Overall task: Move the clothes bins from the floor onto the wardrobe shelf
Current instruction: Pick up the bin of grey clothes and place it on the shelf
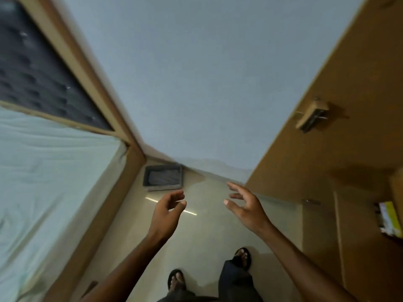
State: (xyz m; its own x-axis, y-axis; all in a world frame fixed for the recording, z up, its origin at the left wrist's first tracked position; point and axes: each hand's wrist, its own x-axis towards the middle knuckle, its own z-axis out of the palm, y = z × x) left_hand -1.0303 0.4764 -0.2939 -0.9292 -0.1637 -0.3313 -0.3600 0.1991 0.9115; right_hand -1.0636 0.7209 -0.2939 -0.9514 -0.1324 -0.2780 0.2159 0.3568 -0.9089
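On floor (202,225): one bin (163,178); two empty hands.

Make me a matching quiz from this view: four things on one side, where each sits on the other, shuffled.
Things:
1. bin
2. bed
3. wardrobe
4. left hand

Places:
A. along the right side
B. along the left side
C. on the floor by the far wall
D. empty, in the air over the floor

Pairs: 1-C, 2-B, 3-A, 4-D
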